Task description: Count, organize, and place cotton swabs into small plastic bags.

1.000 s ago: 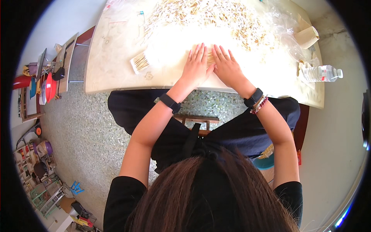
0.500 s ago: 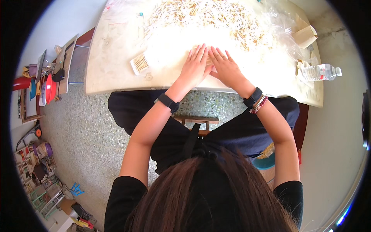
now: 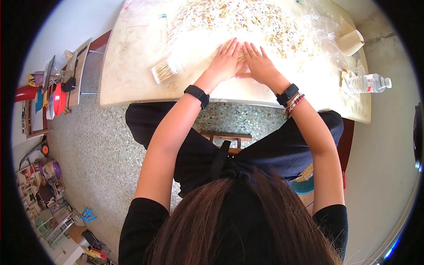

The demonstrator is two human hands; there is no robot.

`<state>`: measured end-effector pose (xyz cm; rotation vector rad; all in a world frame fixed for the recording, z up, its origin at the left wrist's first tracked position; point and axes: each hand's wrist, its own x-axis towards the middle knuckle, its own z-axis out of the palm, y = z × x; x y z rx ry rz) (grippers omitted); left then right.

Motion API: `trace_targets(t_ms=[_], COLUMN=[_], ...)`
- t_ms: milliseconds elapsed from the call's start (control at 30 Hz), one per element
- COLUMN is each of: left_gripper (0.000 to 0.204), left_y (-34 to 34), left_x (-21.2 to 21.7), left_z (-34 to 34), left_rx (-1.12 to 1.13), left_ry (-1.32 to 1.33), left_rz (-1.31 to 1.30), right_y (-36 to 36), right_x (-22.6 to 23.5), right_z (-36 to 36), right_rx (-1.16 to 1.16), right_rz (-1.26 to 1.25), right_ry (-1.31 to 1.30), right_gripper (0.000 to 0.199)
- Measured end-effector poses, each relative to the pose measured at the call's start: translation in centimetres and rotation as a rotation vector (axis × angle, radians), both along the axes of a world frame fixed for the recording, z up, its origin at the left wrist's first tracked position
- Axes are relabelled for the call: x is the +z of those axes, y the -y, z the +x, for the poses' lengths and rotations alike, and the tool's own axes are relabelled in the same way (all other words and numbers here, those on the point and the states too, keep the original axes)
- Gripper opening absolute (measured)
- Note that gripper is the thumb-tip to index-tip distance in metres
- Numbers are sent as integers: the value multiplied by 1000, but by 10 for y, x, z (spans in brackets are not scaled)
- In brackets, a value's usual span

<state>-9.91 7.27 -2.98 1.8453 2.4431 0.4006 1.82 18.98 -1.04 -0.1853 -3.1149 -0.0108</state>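
My left hand [image 3: 225, 61] and my right hand [image 3: 258, 64] rest side by side at the near edge of a spread heap of cotton swabs [image 3: 282, 33]. Fingers on both are stretched forward and close together, with the thumbs turned in toward each other. Strong glare bleaches the tabletop around the fingers, so anything under or between the palms cannot be made out. Left of my left hand lies a small clear bag of cotton swabs [image 3: 164, 70], its stick ends toward the lower left.
The pale table [image 3: 128, 84] curves across the top. On its right are crumpled clear plastic [image 3: 324, 37], a cardboard-coloured roll [image 3: 350, 43] and a clear bottle [image 3: 369, 83] lying down. A wooden stool [image 3: 229, 136] and a teal basin [image 3: 303, 186] are below the table.
Both hands have slid slightly away from me, toward the swab heap, staying flat and side by side. The bagged swabs appear shifted slightly along with the whole view.
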Motion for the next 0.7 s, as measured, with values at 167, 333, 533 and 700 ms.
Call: trace_targets(t_ms=[167, 333, 533, 700], left_gripper=[51, 42, 43, 51], left_y=[-4, 1, 12, 10], left_x=[-6, 2, 4, 6], left_z=[-21, -25, -4, -1], left_rx=[-79, -125, -39, -5], left_ry=[-4, 22, 66, 60], left_rz=[90, 162, 126, 61], right_y=[-4, -5, 7, 6], right_x=[0, 5, 3, -1], right_z=[-2, 0, 4, 1], right_rx=[25, 5, 13, -13], right_rz=[-35, -101, -89, -42], right_ry=[-2, 50, 23, 20], right_gripper=[99, 89, 84, 86])
